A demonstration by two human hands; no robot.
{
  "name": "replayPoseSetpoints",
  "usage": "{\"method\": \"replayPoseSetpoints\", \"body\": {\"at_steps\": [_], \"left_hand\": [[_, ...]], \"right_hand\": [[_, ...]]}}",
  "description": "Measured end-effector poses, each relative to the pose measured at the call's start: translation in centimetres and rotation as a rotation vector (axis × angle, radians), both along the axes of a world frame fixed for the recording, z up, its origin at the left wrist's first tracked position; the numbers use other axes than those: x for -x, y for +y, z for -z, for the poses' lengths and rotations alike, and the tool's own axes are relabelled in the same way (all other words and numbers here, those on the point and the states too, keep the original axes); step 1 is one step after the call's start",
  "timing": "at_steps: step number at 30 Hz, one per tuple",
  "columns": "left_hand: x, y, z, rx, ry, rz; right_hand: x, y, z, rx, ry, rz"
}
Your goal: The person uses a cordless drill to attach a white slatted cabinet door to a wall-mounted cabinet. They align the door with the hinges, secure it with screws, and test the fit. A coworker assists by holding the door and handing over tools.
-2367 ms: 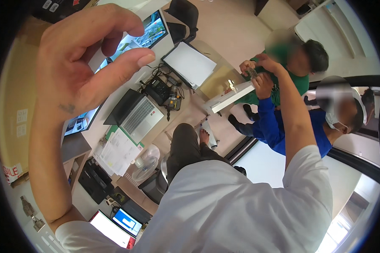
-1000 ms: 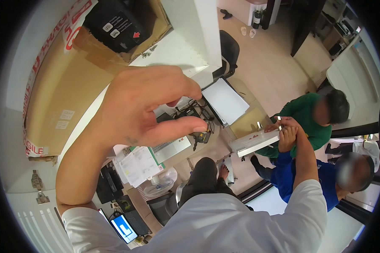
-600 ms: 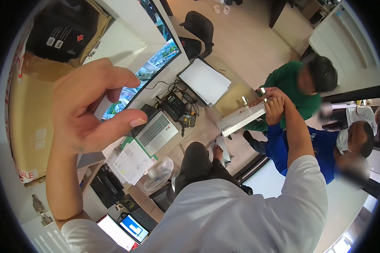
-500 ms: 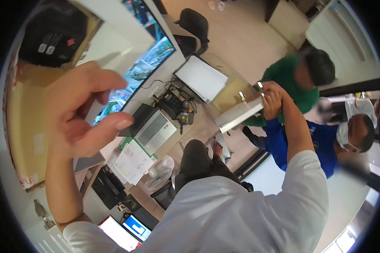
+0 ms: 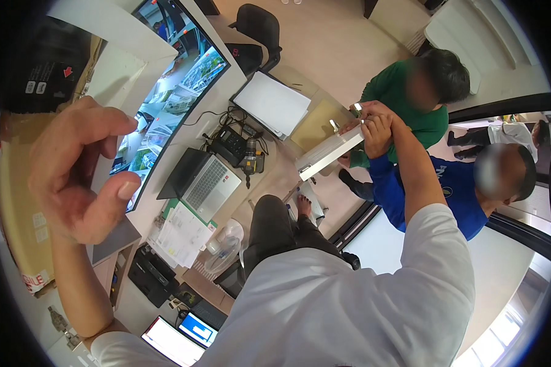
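Observation:
My left hand (image 5: 82,174) is raised at the left, its fingers curved and apart from the thumb. Nothing is in it, and part of the large wall screen (image 5: 171,92) shows just beyond its fingers. My right arm reaches up and away to the right. There my right hand (image 5: 378,131) is closed over the end of a white panel (image 5: 332,154) with a thick pale edge and shiny metal fittings. A person in green (image 5: 404,104) has hands close to the same end of the panel; how they touch it is partly hidden.
A person in blue (image 5: 459,196) stands near my right arm. On the desk are a laptop (image 5: 207,186), a black phone (image 5: 229,145), a yellow-black device (image 5: 251,160), a tray of papers (image 5: 269,104) and loose documents (image 5: 180,235). Cardboard boxes (image 5: 24,208) stand at the left.
My left hand has moved left and slightly down in view, away from the screen. The surroundings have shifted left as the view turned. My right hand keeps its hold on the panel.

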State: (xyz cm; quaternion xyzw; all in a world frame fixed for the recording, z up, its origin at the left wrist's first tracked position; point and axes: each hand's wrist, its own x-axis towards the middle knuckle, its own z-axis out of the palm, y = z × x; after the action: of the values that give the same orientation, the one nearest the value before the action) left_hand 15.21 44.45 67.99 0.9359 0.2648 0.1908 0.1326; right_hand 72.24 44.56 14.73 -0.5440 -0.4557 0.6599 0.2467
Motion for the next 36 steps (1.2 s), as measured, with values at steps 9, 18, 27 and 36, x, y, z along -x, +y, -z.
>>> {"method": "replayPoseSetpoints", "body": {"at_steps": [9, 18, 27, 36], "left_hand": [[0.1, 1.0, 0.3, 0.039, -0.046, 0.070], [-0.2, 0.0, -0.2, 0.057, -0.011, 0.050], [0.2, -0.5, 0.1, 0.041, -0.127, 0.051], [0.6, -0.4, -0.2, 0.119, -0.131, 0.013]], "right_hand": [[-2.4, -0.8, 1.0, -0.216, -0.063, -0.099], [15.9, -7.2, -21.7, -1.053, -0.642, -0.018], [21.3, -17.3, -13.6, 0.037, -0.181, 0.876], [28.1, -12.6, -15.1, 0.294, -0.106, 1.049]]}}
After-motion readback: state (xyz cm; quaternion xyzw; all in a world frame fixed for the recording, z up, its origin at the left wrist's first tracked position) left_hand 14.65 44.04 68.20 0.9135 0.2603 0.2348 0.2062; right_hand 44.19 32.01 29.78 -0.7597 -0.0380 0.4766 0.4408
